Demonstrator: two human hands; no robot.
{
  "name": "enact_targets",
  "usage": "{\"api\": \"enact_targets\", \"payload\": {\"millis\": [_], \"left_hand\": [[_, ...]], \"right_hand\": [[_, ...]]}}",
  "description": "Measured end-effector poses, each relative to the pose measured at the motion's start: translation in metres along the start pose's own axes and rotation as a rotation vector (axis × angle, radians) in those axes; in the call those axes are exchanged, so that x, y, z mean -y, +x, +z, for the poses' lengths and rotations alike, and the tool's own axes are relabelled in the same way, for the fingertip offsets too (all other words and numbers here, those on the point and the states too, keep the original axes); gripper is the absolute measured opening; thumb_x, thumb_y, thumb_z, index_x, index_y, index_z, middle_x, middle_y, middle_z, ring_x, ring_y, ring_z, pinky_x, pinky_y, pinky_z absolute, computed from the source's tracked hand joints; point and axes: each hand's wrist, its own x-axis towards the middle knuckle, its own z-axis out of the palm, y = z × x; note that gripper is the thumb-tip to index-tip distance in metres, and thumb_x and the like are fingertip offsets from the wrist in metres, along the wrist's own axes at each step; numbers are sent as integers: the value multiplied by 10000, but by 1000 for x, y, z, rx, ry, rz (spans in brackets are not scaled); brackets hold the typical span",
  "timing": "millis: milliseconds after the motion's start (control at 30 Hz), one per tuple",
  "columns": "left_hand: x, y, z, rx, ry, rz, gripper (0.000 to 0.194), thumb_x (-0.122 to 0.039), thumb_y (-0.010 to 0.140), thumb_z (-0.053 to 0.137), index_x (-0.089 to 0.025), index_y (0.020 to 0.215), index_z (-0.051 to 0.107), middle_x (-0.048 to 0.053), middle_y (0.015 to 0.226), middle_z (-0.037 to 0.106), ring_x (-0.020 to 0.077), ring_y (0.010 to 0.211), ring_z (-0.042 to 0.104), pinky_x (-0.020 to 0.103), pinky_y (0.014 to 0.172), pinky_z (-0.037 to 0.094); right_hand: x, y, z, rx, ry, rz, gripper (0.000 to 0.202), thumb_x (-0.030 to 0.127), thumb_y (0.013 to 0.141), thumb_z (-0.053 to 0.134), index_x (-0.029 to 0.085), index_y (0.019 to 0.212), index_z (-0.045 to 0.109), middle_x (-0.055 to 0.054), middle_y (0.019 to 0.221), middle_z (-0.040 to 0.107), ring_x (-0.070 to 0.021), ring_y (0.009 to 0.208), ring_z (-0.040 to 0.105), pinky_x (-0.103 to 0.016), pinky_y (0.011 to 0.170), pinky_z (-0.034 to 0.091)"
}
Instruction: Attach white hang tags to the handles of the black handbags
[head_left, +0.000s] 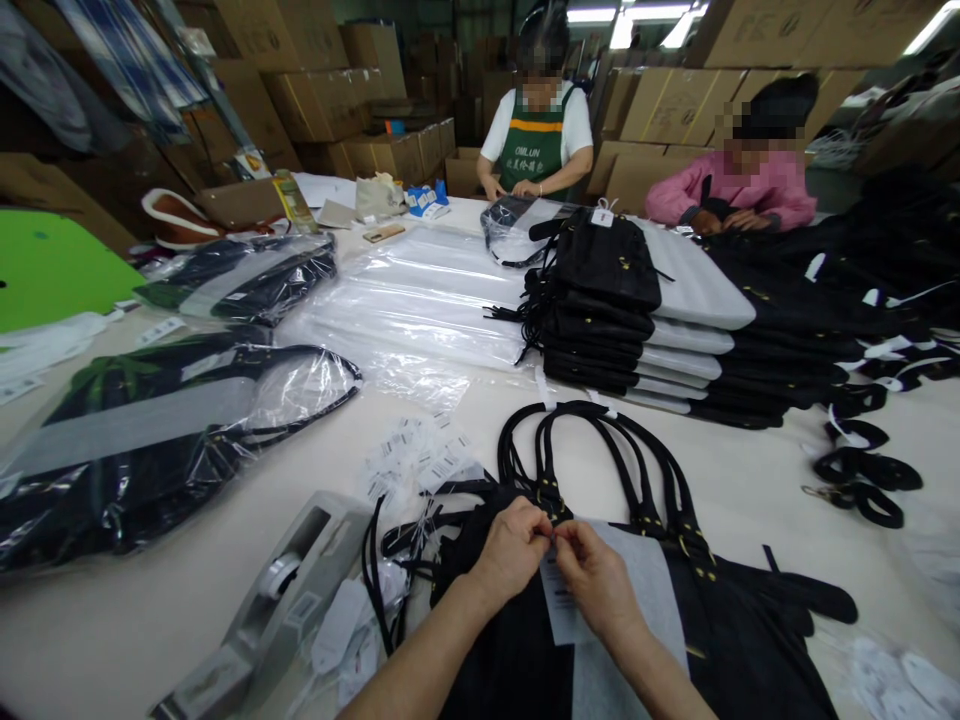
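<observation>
Pinching at the top of a white printed tag (559,605), the person's left hand (514,545) and right hand (596,580) meet over a black bag (517,640). In each grip, thumb and finger are pressed together, the two sets of fingertips almost touching; whether they hold the tag itself or something thin at its end is too small to tell. The bag lies at the near side of the table (150,615), right of the middle, its slim handles (547,470) looping toward the far side. A pale band (656,580) lies across the bag, partly beneath the right hand, and the tag hangs over its left edge.

Left of the bag sits a grey tape dispenser (259,620), with a heap of white labels (416,450) just beyond it. Clear plastic sleeves (420,290) lie across the middle of the table, between two plastic-wrapped bags (150,430) on the left and a stack of black bags (600,270) on the right. Black strap loops (870,470) lie near the stack, toward the right edge.

On the far side, a person in a green apron (540,150) handles a wrapped item (517,225); farther right is a person in pink (750,190). Cardboard cartons (330,110) are piled behind them.
</observation>
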Motion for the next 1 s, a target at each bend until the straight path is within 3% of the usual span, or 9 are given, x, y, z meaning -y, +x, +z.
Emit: {"api": "enact_targets", "payload": {"millis": [200, 500, 667, 867, 1000], "left_hand": [[-1, -1, 4, -1, 21, 30, 183, -18, 627, 515, -168, 590, 612, -32, 666, 469, 106, 647, 479, 218, 593, 352], [6, 0, 10, -62, -26, 26, 169, -49, 649, 515, -172, 571, 600, -34, 650, 485, 106, 635, 492, 221, 596, 363], [5, 0, 8, -76, -71, 10, 167, -48, 634, 531, -167, 533, 588, -30, 630, 490, 110, 629, 490, 223, 595, 365], [5, 0, 1, -84, -179, -56, 149, -69, 633, 534, -174, 635, 639, -23, 651, 565, 115, 643, 534, 224, 625, 404], [9, 3, 2, -112, -275, -135, 107, -107, 645, 516, -157, 709, 585, -45, 569, 550, 88, 488, 493, 203, 505, 393]], "right_hand": [[3, 1, 2, -31, 170, 90, 181, 383, 700, 430, 211, 691, 488, 41, 492, 481, -126, 374, 452, -241, 369, 375], [-4, -6, 6, -94, 252, 105, 312, 446, 698, 508, 169, 803, 605, -28, 652, 596, -144, 467, 523, -274, 453, 461], [-6, -7, 10, -156, 252, 75, 289, 451, 696, 529, 183, 741, 625, -34, 685, 574, -148, 511, 517, -275, 465, 450], [0, -6, 9, -159, 318, 105, 308, 483, 742, 479, 184, 734, 549, 28, 520, 513, -108, 403, 449, -233, 398, 392], [4, -3, 7, -117, 383, 151, 358, 536, 712, 494, 180, 696, 523, 38, 474, 515, -90, 363, 428, -215, 371, 371]]}}
